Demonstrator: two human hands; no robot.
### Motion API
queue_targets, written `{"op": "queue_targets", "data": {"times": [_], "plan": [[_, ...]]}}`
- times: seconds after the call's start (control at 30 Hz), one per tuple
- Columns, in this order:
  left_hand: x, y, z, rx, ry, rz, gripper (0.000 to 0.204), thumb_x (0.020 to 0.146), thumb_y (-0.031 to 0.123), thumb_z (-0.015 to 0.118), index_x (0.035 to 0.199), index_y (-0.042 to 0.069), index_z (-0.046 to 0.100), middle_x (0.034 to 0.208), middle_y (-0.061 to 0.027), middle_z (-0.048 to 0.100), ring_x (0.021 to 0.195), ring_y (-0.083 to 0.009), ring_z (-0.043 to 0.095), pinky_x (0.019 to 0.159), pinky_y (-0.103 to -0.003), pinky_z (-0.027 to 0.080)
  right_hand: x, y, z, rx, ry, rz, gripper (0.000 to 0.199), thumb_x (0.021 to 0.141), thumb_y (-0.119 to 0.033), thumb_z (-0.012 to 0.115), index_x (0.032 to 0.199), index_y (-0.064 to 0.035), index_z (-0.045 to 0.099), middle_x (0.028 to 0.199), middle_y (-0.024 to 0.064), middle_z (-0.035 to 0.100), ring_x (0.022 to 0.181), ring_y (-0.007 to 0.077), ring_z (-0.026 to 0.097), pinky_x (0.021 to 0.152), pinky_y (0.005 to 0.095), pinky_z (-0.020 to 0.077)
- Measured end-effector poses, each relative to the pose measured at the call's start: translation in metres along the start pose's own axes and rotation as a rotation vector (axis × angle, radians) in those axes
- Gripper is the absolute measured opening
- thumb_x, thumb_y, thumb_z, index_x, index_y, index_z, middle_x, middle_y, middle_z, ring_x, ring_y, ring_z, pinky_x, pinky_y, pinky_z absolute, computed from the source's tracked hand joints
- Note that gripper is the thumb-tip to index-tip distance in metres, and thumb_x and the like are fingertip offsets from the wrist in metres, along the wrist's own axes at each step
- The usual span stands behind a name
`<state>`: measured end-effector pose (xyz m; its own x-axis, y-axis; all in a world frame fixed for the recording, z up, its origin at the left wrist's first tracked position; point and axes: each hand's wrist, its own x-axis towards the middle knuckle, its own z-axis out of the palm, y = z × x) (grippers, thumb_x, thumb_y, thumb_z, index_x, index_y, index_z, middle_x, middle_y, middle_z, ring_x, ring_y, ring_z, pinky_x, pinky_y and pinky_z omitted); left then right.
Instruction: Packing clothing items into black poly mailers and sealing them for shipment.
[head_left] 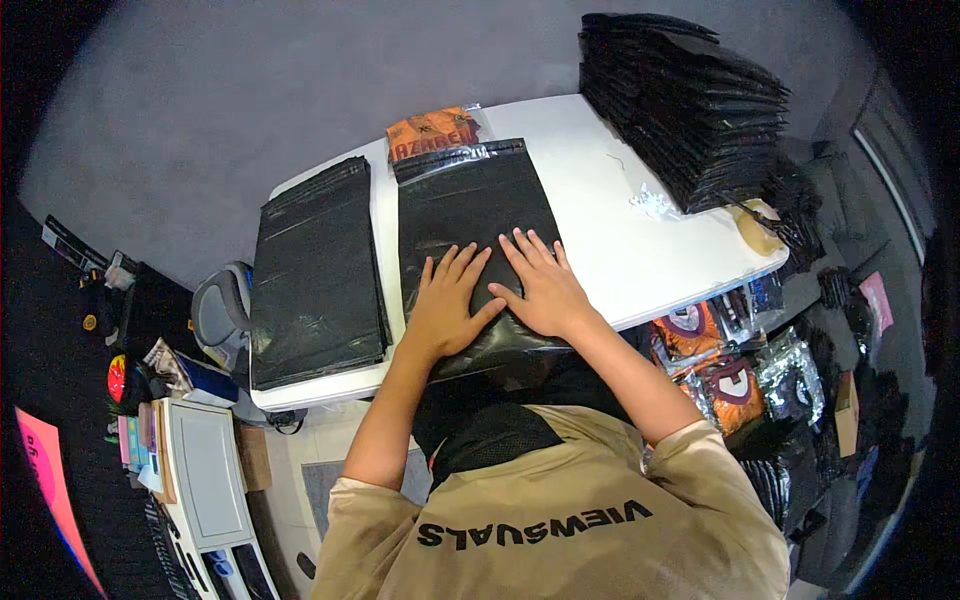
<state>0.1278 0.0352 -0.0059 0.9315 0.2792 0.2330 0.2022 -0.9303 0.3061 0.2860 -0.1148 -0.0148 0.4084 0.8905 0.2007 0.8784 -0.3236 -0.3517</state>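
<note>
Both my hands lie flat on a black plastic mailing bag (pixel 470 205) at the near edge of the white table. My left hand (pixel 447 305) presses with its fingers spread, thumb reaching toward the other hand. Beside it my right hand (pixel 545 285) rests palm down, fingers stretched out. The bag's near end hangs over the table edge toward me. At its far end a clear packet with orange printed fabric (pixel 432 132) is partly covered by the bag. Left of my hands lies a stack of flat black mailing bags (pixel 315 280).
A tall pile of black bags (pixel 680 110) stands at the table's far right, near a roll of tape (pixel 760 228). Packets of orange clothing (pixel 730 390) sit below the right edge. A grey chair (pixel 220 305) and a white cabinet (pixel 205 450) are at the left.
</note>
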Motion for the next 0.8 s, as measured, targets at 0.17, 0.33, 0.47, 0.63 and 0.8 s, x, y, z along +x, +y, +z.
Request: {"op": "queue_targets", "data": {"times": [0.17,0.33,0.47,0.63,0.8], "plan": [[-0.004,-0.011,0.000,-0.016,0.022,-0.027,0.082,0.099,0.062,0.061,0.166,0.018,0.042,0.169,-0.0213,0.039,0.160,-0.0427,0.029,0.133,-0.060,0.016,-0.001,0.004,-0.003,0.004,-0.007,0.009,0.086,0.106,-0.065,0.049,0.171,-0.0104,0.030,0.175,0.0221,0.029,0.165,0.0379,0.022,0.132,0.0593,0.0161],[-0.006,-0.015,-0.002,0.005,0.004,-0.043,0.080,0.101,0.061,0.060,0.166,0.020,0.041,0.171,-0.0202,0.038,0.161,-0.0433,0.027,0.132,-0.061,0.014,-0.001,0.004,-0.003,0.008,-0.010,0.017,0.086,0.106,-0.065,0.049,0.171,-0.0120,0.031,0.176,0.0217,0.027,0.165,0.0373,0.021,0.132,0.0593,0.0163],[-0.007,-0.015,-0.005,0.053,-0.017,-0.087,0.078,0.102,0.059,0.059,0.167,0.021,0.040,0.172,-0.0193,0.036,0.162,-0.0429,0.026,0.132,-0.061,0.013,-0.003,0.007,-0.004,0.001,-0.025,0.026,0.084,0.106,-0.066,0.048,0.171,-0.0149,0.031,0.177,0.0206,0.027,0.165,0.0362,0.021,0.132,0.0597,0.0161],[-0.009,-0.019,-0.003,0.051,-0.012,-0.161,0.076,0.104,0.060,0.056,0.166,0.020,0.040,0.171,-0.0193,0.037,0.162,-0.0430,0.026,0.132,-0.063,0.013,-0.003,0.008,-0.006,0.017,-0.022,0.039,0.081,0.106,-0.064,0.050,0.169,-0.0163,0.035,0.176,0.0192,0.028,0.165,0.0372,0.022,0.132,0.0602,0.0160],[0.007,-0.015,-0.009,0.098,-0.064,-0.266,0.072,0.107,0.061,0.052,0.165,0.020,0.043,0.172,-0.0193,0.038,0.162,-0.0426,0.028,0.131,-0.065,0.014,0.017,-0.003,-0.021,-0.163,-0.150,0.092,0.077,0.106,-0.066,0.047,0.164,-0.0147,0.045,0.173,0.0204,0.036,0.163,0.0385,0.027,0.131,0.0596,0.0197]]}}
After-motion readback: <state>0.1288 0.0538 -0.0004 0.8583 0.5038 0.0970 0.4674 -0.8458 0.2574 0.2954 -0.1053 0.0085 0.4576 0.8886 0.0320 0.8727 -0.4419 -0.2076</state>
